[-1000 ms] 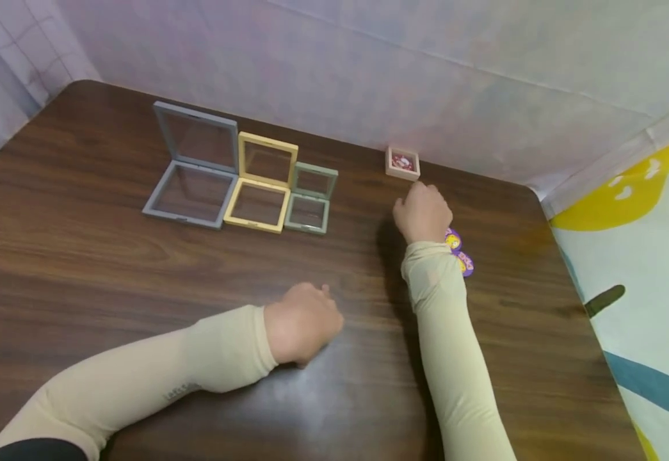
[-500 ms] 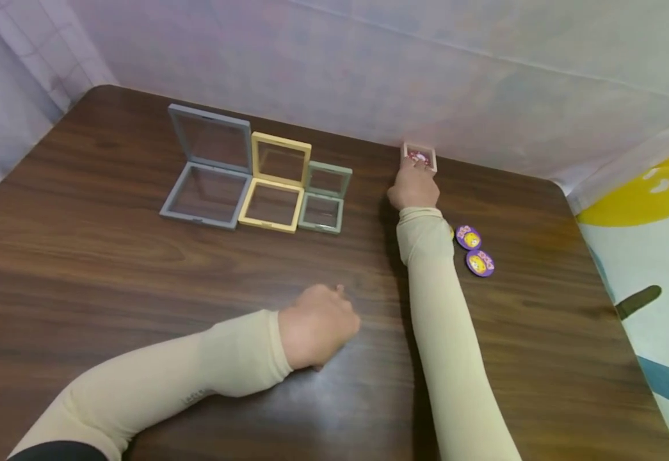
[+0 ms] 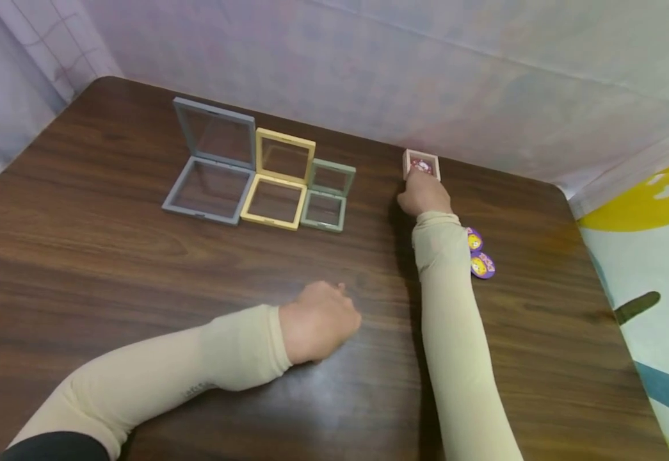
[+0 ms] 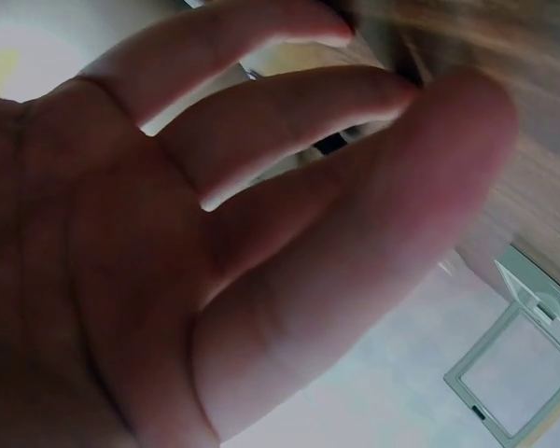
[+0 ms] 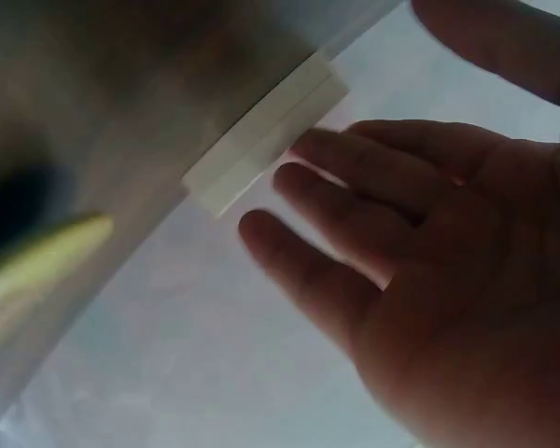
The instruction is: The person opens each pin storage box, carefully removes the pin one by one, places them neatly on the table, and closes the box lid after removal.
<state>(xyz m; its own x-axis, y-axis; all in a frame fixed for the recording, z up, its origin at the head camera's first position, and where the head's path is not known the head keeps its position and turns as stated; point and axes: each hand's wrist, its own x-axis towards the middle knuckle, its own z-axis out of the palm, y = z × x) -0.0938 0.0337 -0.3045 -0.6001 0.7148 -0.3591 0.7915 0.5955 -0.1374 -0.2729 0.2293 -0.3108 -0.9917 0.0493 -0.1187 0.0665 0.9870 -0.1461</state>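
My right hand (image 3: 424, 194) reaches to the back of the table, its fingers over the near side of a small pale box (image 3: 408, 160) with a red-and-white picture inside. In the right wrist view the fingers (image 5: 327, 196) are extended and slightly bent, tips right at the box's edge (image 5: 266, 131), thumb held apart. My left hand (image 3: 319, 322) hovers over the middle of the table holding nothing, its fingers (image 4: 280, 117) loosely bent in the left wrist view. Two purple oval pieces with yellow cartoon figures (image 3: 482, 265) lie beside the right sleeve, partly covered by it.
To the left, three hinged clear-windowed frames stand open in a row: a large grey-blue one (image 3: 194, 214), a yellow one (image 3: 271, 222) and a small green one (image 3: 322, 225). A pale curtain (image 3: 357, 77) hangs behind the brown table (image 3: 109, 256).
My right hand has reached forward from short of the box to over it. The box now sits a little nearer to me. My left hand stays in place.
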